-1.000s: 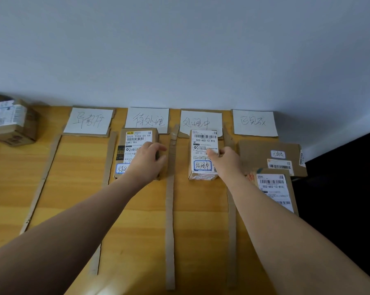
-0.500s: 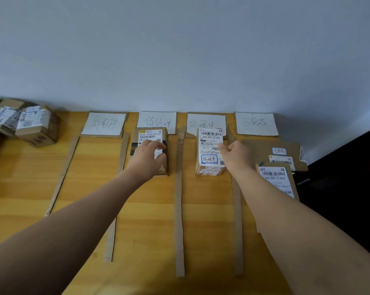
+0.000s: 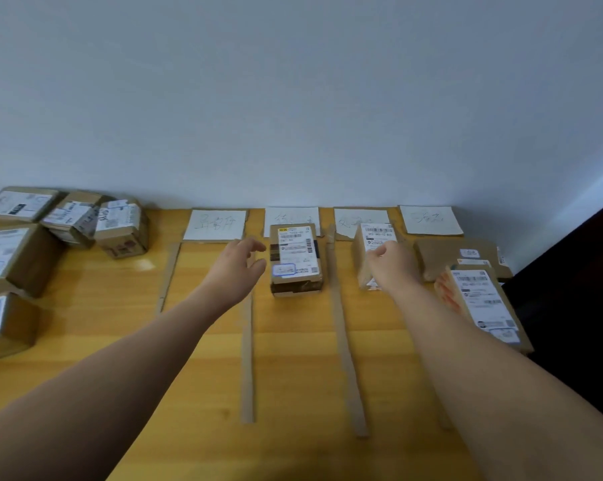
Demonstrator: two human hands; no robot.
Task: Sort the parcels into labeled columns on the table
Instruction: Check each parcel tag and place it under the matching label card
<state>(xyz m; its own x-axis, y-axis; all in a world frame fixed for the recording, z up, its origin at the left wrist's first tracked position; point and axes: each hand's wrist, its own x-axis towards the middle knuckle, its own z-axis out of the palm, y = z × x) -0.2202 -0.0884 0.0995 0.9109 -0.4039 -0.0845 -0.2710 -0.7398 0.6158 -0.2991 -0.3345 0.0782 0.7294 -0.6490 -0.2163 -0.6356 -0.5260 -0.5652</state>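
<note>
While both forearms reach forward over it, the wooden table point(image 3: 119, 324) fills the lower half of the head view, set against a plain grey wall point(image 3: 293, 98).

Far left: unsorted pile point(image 3: 15, 258) of brown parcels with white shipping labels, several stacked or leaning on one another, well apart from the columns.

Fourth (rightmost) column: flat parcel point(image 3: 442, 258) at the back, and the long parcel point(image 3: 480, 300) in front of it, overlapping its near edge.

Second column: second-column parcel point(image 3: 295, 258) lies flat, label up, a blue-outlined sticker at its near left corner (text too blurred to read).

Third column: third-column parcel point(image 3: 376, 234) is tilted, its left side face showing.

Four paper labels point(image 3: 215, 224) lie in a row along the wall edge, one heading each column; the handwriting is illegible here. Cardboard strips point(image 3: 247, 359) run toward the viewer and mark the column borders.

Left hand point(image 3: 239, 265): fingers loosely spread, holding nothing, over the strip between the first and second columns, just beside the second-column parcel and not touching it.

Right hand point(image 3: 395, 269): grips the third-column parcel at its near right part, thumb on the label face, fingers curled over the right edge.
</note>
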